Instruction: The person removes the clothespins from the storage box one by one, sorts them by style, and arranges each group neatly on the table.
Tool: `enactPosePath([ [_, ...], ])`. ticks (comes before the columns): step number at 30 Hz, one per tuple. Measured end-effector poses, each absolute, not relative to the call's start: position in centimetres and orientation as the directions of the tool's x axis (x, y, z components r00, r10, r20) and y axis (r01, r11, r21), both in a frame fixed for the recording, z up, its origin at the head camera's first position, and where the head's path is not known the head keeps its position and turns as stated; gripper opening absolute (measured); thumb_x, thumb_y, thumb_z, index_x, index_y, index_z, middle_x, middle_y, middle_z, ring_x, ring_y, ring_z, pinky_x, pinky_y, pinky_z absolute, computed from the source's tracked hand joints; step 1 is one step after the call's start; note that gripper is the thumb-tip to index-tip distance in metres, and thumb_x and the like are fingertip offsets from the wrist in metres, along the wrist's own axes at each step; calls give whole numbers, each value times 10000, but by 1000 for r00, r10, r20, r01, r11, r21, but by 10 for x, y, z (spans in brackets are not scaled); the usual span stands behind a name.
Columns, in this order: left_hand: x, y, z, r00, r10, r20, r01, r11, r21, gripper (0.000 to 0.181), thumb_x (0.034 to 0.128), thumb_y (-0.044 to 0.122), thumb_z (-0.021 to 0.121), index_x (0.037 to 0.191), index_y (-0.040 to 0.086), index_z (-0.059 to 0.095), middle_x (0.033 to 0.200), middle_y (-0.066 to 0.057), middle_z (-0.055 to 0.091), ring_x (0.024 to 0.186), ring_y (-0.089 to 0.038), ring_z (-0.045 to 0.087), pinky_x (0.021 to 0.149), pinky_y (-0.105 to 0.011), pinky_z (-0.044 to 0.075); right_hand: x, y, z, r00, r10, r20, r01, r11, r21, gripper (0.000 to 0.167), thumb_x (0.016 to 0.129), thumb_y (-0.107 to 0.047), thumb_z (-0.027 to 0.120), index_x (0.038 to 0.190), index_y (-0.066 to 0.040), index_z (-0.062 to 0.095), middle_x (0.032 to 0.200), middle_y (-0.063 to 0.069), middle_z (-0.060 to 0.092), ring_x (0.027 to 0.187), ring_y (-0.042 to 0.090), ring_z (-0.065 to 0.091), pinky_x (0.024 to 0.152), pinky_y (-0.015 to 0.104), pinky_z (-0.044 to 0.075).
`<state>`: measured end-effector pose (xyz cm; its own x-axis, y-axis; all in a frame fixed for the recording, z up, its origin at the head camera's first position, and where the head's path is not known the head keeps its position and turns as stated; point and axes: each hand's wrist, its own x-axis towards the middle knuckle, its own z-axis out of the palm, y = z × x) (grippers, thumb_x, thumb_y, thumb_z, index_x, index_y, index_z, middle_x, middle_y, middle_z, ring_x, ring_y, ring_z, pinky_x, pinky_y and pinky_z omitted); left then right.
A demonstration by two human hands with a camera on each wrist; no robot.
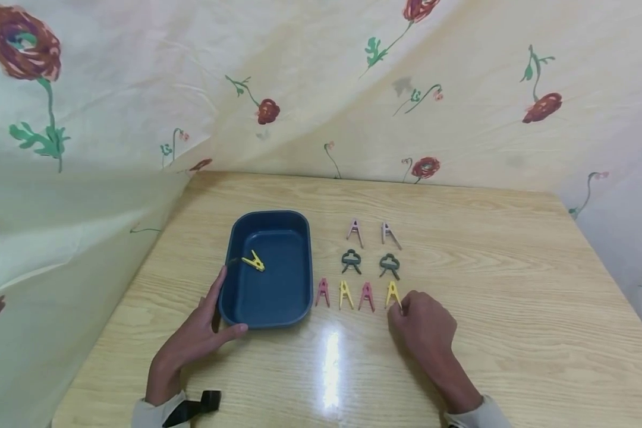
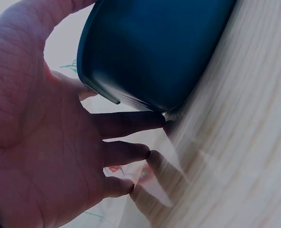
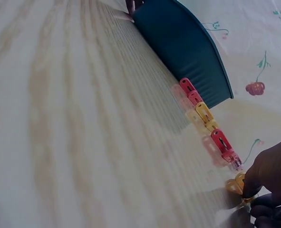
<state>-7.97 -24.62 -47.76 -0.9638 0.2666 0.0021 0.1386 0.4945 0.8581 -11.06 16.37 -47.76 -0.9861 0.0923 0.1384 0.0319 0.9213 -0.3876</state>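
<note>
At the right end of the front row, my right hand (image 1: 425, 321) pinches the leg of a yellow clothespin (image 1: 392, 291), still in line on the table; the right wrist view shows fingertips at that yellow clothespin (image 3: 239, 182). My left hand (image 1: 195, 333) rests against the near left corner of a blue tray (image 1: 265, 325), fingers spread and fairly straight, thumb by the front rim. Inside the tray lies one yellow clothespin (image 1: 254, 261). Left of my right hand stand a pink clothespin (image 1: 367, 296), a yellow clothespin (image 1: 345, 294) and another pink clothespin (image 1: 323, 292).
Two dark green clips (image 1: 351, 260) form a row behind the front clothespins. Farther back lie two pale purple clothespins (image 1: 355, 232). The wooden table (image 1: 513, 285) meets a flowered cloth (image 1: 321, 89) at the back and left.
</note>
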Motion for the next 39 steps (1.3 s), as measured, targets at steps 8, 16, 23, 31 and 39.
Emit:
enactPosePath([
  [8,-79,-248,-478,-965,261,-5,134,514,847,1087,888,277,756,1604,305,-62,1665,-117,-27,1492,-438,14,1092,-732,137,-108,163,-473,-961,49,271,-43,946,-323,179,796,-163,677,783,9,723,604,51,548,490,188,449,417,328,346],
  [16,-77,-250,-478,-972,234,-8,125,546,828,1088,883,319,748,1605,293,-65,1668,-102,-11,1496,-422,31,1097,-740,27,-124,127,-441,-883,-15,470,-191,925,-329,205,825,-221,719,760,-26,722,678,80,636,518,215,515,445,362,399],
  [23,-78,-248,-477,-968,251,7,149,551,821,1065,899,351,732,1610,267,-56,1670,-75,3,1502,-377,76,1124,-700,-4,-146,61,-412,-800,-228,555,-444,848,-291,163,848,-215,753,779,-70,731,719,43,661,555,206,569,456,347,436],
  [31,-78,-246,-474,-970,245,10,148,550,822,1074,886,392,746,1613,269,-34,1670,-53,46,1497,-358,124,1128,-697,1,-180,-5,-407,-690,-590,418,-691,709,-140,96,898,-176,717,874,-82,713,807,54,634,654,193,587,563,357,497],
  [39,-76,-243,-471,-972,236,-3,128,537,834,1072,887,371,748,1614,265,-33,1668,-35,44,1498,-330,127,1142,-671,-16,-214,-38,-414,-644,-761,74,-765,642,-49,234,970,-152,623,1183,-128,715,1000,61,634,732,170,563,618,300,507],
])
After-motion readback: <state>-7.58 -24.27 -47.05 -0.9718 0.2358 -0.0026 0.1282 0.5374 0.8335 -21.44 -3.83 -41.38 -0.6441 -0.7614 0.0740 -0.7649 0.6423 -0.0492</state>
